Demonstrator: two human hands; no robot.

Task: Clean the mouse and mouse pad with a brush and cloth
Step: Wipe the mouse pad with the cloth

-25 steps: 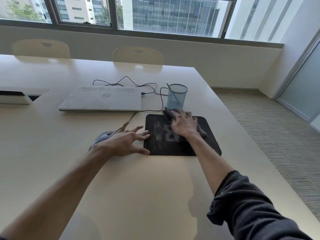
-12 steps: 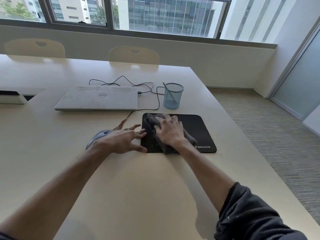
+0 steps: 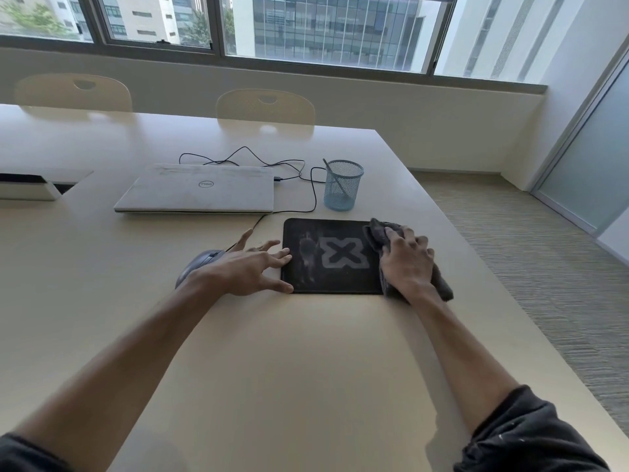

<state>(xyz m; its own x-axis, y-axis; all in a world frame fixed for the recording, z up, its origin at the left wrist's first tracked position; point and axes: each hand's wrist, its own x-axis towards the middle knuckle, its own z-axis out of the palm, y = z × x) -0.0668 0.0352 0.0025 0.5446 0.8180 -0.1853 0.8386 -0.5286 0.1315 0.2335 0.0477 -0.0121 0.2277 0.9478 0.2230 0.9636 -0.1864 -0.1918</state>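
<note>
The grey cloth (image 3: 413, 264) is bunched under the right hand (image 3: 406, 262), fingers curled down over it, at the right edge of the black mouse pad (image 3: 335, 257), centre-right of the frame. The left hand (image 3: 248, 269) is spread flat, holding nothing, with fingertips laid on the pad's left edge to pin it. The grey mouse (image 3: 197, 267) sits just left of that hand, partly hidden by the wrist.

What could go wrong, judging from here: the pad could be dragged or curled up if the pinning fingers are lifted mid-wipe. The mouse could be nudged by the left wrist, and its cable (image 3: 289, 172) tugged. The blue mesh pen cup (image 3: 343, 185), just above the pad, could be knocked over by a long stroke; something thin is leaning in it, maybe the brush, can't be told. A smudgy patch is seen left of the pad's X logo, so more wiping is probably needed.

The cream table (image 3: 289, 369) looks smooth. A closed Dell laptop (image 3: 197, 189) is up left, two chairs behind, windows across the top, carpet on the right
</note>
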